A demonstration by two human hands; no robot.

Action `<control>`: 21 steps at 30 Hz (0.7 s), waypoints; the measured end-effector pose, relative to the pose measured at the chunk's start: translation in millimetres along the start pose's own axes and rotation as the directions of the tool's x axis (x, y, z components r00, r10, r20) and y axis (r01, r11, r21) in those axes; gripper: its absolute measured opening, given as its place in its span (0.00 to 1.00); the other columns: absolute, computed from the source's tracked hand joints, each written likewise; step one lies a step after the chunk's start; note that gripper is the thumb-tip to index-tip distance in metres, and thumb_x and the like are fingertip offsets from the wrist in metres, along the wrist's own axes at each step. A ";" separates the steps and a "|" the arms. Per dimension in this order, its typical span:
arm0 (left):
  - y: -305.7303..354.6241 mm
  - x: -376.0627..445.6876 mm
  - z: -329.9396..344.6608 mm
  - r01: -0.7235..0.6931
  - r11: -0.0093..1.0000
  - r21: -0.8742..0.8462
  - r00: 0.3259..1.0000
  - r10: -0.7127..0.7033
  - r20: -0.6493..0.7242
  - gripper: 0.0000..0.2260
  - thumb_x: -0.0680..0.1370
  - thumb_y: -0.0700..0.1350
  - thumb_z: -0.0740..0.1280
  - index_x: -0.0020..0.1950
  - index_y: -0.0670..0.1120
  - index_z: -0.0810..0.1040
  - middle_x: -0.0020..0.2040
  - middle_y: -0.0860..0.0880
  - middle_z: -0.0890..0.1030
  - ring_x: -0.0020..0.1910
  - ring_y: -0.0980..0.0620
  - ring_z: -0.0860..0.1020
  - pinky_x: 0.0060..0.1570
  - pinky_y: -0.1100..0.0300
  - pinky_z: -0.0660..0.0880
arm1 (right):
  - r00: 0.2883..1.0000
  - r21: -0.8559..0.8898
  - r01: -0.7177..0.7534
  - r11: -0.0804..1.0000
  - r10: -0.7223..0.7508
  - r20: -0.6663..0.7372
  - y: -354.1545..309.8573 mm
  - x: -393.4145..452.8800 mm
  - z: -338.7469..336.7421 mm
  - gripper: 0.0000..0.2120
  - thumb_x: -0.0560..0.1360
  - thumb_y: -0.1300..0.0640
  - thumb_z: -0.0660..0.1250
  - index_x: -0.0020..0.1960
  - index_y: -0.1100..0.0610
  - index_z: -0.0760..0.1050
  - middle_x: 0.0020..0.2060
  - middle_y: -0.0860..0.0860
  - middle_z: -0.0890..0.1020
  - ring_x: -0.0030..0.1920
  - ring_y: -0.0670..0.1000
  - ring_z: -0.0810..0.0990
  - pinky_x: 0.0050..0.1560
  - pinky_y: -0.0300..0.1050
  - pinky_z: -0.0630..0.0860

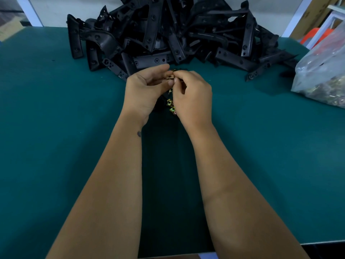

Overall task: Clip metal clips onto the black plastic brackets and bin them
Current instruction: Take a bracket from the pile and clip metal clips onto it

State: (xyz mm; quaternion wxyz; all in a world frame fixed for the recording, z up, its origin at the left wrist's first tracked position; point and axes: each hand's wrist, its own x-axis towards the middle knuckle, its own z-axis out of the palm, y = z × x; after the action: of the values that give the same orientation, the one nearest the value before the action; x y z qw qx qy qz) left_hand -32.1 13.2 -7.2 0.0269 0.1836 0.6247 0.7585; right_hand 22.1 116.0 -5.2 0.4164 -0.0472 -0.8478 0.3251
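**Hands working a single clip free before any bracket is picked up**

Both hands are meeting just in front of the bracket pile [168, 30], which serves as the landmark for everything else. The left hand [147, 86] is curling its fingers and thumb around a small brass-coloured metal clip [170, 77], and the right hand [190, 94] is pinching the same clip from the other side with thumb and forefinger. Neither hand is holding a bracket at this moment.

More loose clips [171, 106] are lying on the green bench [56, 128] on the near side of the pile, partly hidden under the two hands. Off to the right of the pile, a clear plastic bag [323, 71] is sitting with what looks like many more clips inside. No bin is showing in view.

The step in hand appears to be separating or orienting one clip. To do it well, the person is probably best off turning the clip so its open mouth faces outward, letting one hand take it alone, and freeing the other to draw a bracket from the pile's near edge. The clip should then be slid on squarely over the bracket's hole; a skewed push risks bending it or dropping it among the loose ones.
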 end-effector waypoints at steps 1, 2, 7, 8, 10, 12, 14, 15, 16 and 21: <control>-0.6 0.3 -0.1 0.002 1.000 0.005 1.000 -0.002 0.003 0.15 0.73 0.29 0.71 0.56 0.44 0.80 0.42 0.54 0.86 0.47 0.58 0.83 0.50 0.66 0.77 | 1.000 -0.007 -0.002 1.000 0.002 -0.002 -0.2 -0.3 0.3 0.08 0.77 0.65 0.65 0.52 0.63 0.82 0.45 0.56 0.83 0.46 0.54 0.81 0.48 0.49 0.76; -1.1 0.6 -0.3 0.004 1.000 0.010 1.000 -0.004 0.004 0.15 0.73 0.29 0.71 0.55 0.44 0.80 0.42 0.54 0.86 0.47 0.58 0.83 0.50 0.66 0.77 | 1.000 -0.011 -0.004 1.000 0.004 -0.003 -0.7 -0.4 0.6 0.08 0.77 0.66 0.65 0.51 0.63 0.82 0.44 0.55 0.83 0.45 0.54 0.81 0.47 0.48 0.75; -2.6 0.9 -0.6 0.002 0.999 0.046 1.000 -0.003 0.014 0.14 0.74 0.29 0.71 0.56 0.42 0.80 0.44 0.54 0.86 0.47 0.58 0.83 0.50 0.66 0.77 | 0.999 0.011 -0.045 0.999 0.045 0.002 -1.3 -0.8 1.7 0.08 0.76 0.66 0.65 0.51 0.63 0.82 0.45 0.54 0.84 0.47 0.53 0.81 0.49 0.47 0.75; -2.6 0.8 -0.7 0.003 0.999 0.050 1.000 -0.004 0.013 0.14 0.74 0.29 0.71 0.56 0.42 0.80 0.44 0.54 0.86 0.47 0.58 0.83 0.50 0.67 0.77 | 0.999 0.019 -0.054 0.998 0.054 0.007 -1.3 -1.0 1.9 0.08 0.77 0.66 0.65 0.52 0.63 0.83 0.46 0.54 0.84 0.48 0.53 0.81 0.50 0.47 0.76; -2.5 0.6 -0.7 0.008 0.998 0.054 1.000 -0.009 0.012 0.14 0.74 0.29 0.71 0.56 0.42 0.80 0.44 0.54 0.85 0.47 0.59 0.83 0.50 0.67 0.77 | 0.998 0.037 -0.063 0.997 0.062 0.004 -2.0 -1.4 2.7 0.09 0.77 0.66 0.65 0.52 0.62 0.83 0.45 0.54 0.84 0.48 0.53 0.81 0.51 0.48 0.77; -2.2 -0.1 -0.6 0.005 0.998 0.065 1.000 -0.006 0.006 0.14 0.74 0.29 0.71 0.56 0.42 0.80 0.45 0.53 0.85 0.47 0.59 0.83 0.50 0.67 0.77 | 0.998 0.048 -0.062 0.997 0.062 -0.004 -2.3 -1.6 3.2 0.08 0.76 0.66 0.65 0.51 0.62 0.83 0.45 0.54 0.85 0.48 0.53 0.82 0.50 0.47 0.77; -2.0 -0.8 0.2 -0.010 0.996 0.084 1.000 0.011 -0.004 0.15 0.73 0.29 0.71 0.56 0.43 0.80 0.46 0.53 0.85 0.46 0.60 0.82 0.50 0.67 0.77 | 0.998 0.070 -0.066 0.995 0.065 0.010 -1.1 -0.7 2.5 0.09 0.76 0.67 0.65 0.52 0.62 0.83 0.46 0.54 0.84 0.49 0.52 0.81 0.51 0.46 0.77; -1.8 -1.3 0.6 -0.018 0.996 0.093 1.000 0.019 -0.008 0.15 0.73 0.29 0.71 0.56 0.44 0.80 0.46 0.53 0.84 0.46 0.60 0.82 0.51 0.66 0.77 | 0.997 0.085 -0.071 0.994 0.069 0.026 -0.2 -0.3 1.8 0.09 0.76 0.67 0.65 0.53 0.62 0.82 0.47 0.54 0.84 0.49 0.52 0.81 0.52 0.46 0.77; -1.6 -1.7 0.9 -0.024 0.995 0.099 1.000 0.025 -0.011 0.15 0.73 0.29 0.71 0.56 0.44 0.80 0.47 0.53 0.84 0.46 0.61 0.81 0.53 0.65 0.77 | 0.997 0.093 -0.072 0.993 0.068 0.041 0.5 0.1 1.2 0.10 0.76 0.67 0.65 0.54 0.63 0.82 0.48 0.54 0.84 0.50 0.51 0.81 0.54 0.45 0.77; -0.4 -1.3 1.0 -0.009 0.996 0.084 1.000 0.010 -0.004 0.17 0.74 0.29 0.70 0.60 0.43 0.79 0.49 0.52 0.84 0.49 0.60 0.81 0.52 0.66 0.76 | 0.997 0.037 -0.014 0.999 0.011 0.083 2.0 0.3 0.5 0.10 0.77 0.65 0.65 0.56 0.63 0.81 0.48 0.55 0.83 0.50 0.54 0.80 0.53 0.48 0.76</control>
State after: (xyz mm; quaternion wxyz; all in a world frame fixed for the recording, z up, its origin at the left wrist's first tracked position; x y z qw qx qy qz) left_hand -30.6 13.9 -7.8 0.0140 0.1857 0.6551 0.7323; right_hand 21.1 117.4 -6.4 0.3799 -0.0311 -0.8576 0.3454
